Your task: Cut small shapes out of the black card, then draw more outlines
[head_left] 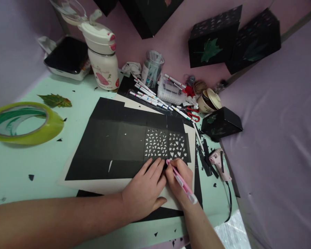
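Note:
A large black card (129, 138) with rows of cut-out triangles, stars and hearts at its right end lies over a white sheet (103, 186). Flat on the card's lower edge and the sheet rests my left hand (146, 190), its fingers spread and nothing held in it. My right hand (180, 176) grips a pink pen-like cutter (183, 183), whose pink front end is at the card's lower edge, just below the cut-outs and close to my left fingertips. Its very tip is hidden.
Yellow tape roll (52, 126) and a leaf (54, 100) are at left. A bottle (103, 65), white markers (147, 98), red scissors (194, 116) and a bowl (206, 103) stand or lie behind. At right are a black box (221, 122) and pink glue gun (220, 164).

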Motion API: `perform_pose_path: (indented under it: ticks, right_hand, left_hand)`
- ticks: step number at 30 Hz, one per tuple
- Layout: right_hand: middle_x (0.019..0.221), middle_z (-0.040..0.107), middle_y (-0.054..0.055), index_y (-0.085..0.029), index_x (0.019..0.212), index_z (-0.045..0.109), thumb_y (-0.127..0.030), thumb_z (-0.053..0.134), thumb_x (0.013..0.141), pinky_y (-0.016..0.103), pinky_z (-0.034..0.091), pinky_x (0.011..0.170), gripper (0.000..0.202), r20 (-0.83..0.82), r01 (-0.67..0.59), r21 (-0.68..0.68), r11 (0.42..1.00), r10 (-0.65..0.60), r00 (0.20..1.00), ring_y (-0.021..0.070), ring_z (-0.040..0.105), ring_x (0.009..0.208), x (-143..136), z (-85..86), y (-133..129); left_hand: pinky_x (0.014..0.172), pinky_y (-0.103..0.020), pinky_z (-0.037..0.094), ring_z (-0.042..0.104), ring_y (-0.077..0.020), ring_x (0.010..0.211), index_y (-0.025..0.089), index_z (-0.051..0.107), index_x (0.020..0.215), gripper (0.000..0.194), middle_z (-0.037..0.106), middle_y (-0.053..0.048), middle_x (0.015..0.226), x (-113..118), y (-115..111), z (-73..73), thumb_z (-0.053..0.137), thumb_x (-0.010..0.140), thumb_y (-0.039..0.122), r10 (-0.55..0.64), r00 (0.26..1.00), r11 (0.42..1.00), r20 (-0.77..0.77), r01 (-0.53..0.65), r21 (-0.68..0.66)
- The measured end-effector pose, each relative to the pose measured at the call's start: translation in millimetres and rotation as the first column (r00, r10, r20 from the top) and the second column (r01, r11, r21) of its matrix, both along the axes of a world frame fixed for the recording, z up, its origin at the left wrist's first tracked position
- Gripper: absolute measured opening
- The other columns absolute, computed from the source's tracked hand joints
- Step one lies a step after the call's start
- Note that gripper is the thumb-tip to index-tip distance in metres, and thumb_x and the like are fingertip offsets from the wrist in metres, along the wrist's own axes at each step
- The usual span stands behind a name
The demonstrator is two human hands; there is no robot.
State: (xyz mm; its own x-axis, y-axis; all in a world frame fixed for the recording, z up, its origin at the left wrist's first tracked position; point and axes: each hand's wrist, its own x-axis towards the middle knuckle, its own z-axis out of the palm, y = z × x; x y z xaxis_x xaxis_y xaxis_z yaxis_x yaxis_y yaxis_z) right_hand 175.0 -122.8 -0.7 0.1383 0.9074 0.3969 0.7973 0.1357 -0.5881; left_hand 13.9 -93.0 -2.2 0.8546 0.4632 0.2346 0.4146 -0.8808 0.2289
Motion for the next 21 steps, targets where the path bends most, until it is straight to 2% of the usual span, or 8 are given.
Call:
perform_pose_path:
  ticks: [6,18,21]
  right_hand:
    - [0.070,0.061,0.001,-0.022,0.076,0.052,-0.012,0.052,0.085,0.027,0.047,0.057,0.014,-0.002,0.015,-0.022,1.000,-0.015,1.000,0.0144,0.056,0.059,-1.0,0.8,-3.0]
    - [0.075,0.063,0.003,-0.022,0.076,0.052,-0.011,0.055,0.087,0.028,0.048,0.061,0.016,0.067,0.009,0.040,0.999,-0.012,0.998,0.0145,0.059,0.063,-2.2,-5.4,-2.3]
    - [0.070,0.060,0.001,-0.022,0.074,0.050,-0.011,0.054,0.087,0.027,0.047,0.058,0.018,0.046,0.006,0.037,0.999,-0.008,0.999,0.0139,0.056,0.060,-2.5,-4.5,-2.6]
  left_hand:
    - [0.114,-0.049,0.016,0.038,-0.0362,0.134,0.008,0.050,0.128,0.069,0.043,-0.023,0.143,-0.1,0.8,0.9,0.054,0.084,0.060,-0.006,1.000,1.000,-0.006,0.006,0.001]
    - [0.115,-0.049,0.015,0.039,-0.0357,0.133,0.007,0.054,0.125,0.068,0.046,-0.022,0.141,0.4,1.1,0.7,0.056,0.082,0.060,-0.006,1.000,1.000,0.004,0.006,0.020]
    - [0.115,-0.049,0.015,0.038,-0.0356,0.134,0.008,0.053,0.126,0.068,0.045,-0.022,0.143,0.1,0.6,0.8,0.056,0.083,0.060,-0.003,1.000,1.000,-0.001,0.003,0.012]
